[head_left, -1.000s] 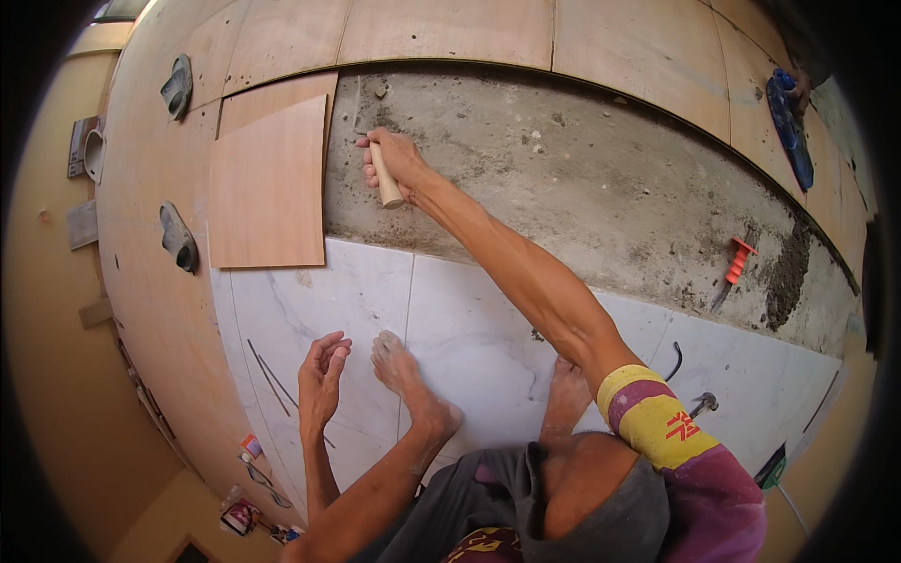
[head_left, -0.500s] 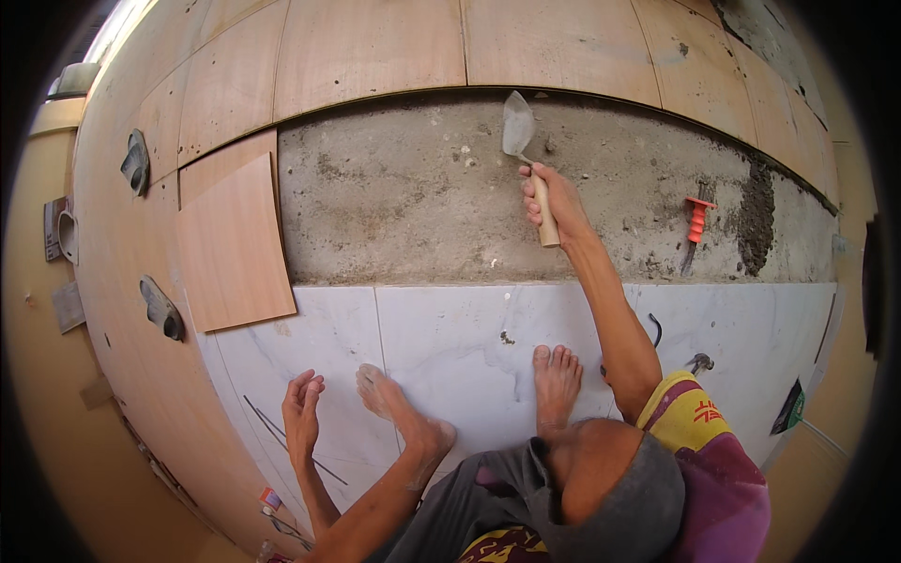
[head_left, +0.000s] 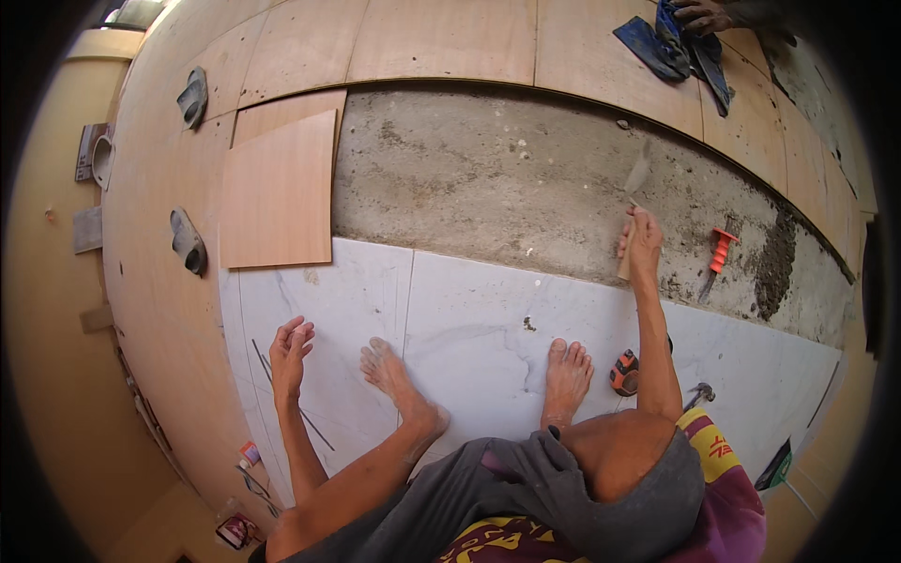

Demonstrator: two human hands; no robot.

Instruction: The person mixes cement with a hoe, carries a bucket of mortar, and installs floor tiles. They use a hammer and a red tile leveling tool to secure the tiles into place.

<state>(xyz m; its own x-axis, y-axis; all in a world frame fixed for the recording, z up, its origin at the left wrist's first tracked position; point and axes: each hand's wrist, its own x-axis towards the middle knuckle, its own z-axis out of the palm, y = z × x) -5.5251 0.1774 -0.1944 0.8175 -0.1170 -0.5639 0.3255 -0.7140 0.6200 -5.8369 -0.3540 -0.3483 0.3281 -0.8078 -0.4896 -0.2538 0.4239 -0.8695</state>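
Note:
My right hand (head_left: 642, 242) is wrapped round the wooden handle of a trowel (head_left: 624, 263). The metal blade, smeared by motion, is over the rough grey concrete strip (head_left: 450, 169), pointing away from me; I cannot tell whether it touches. Beside my left foot, my left hand (head_left: 290, 352) hangs over the white marbled tiles (head_left: 460, 291), empty, its fingers loosely bent and apart. Right of the trowel, a chisel with an orange grip (head_left: 721, 251) lies on the concrete. Near my right forearm rests an orange and black tape measure (head_left: 624, 372).
Wood-coloured boards (head_left: 441, 42) border the strip's far side; loose boards (head_left: 279, 192) overlap its left end. Another person's hand (head_left: 702, 15) is at a blue, crumpled item (head_left: 657, 47). A hammer (head_left: 698, 395), sandals (head_left: 188, 242) and dark mortar (head_left: 777, 267) lie around.
My right hand has carried the trowel to the right and closer to the chisel. The view has shifted. The other person's hand and blue item now show at the far right.

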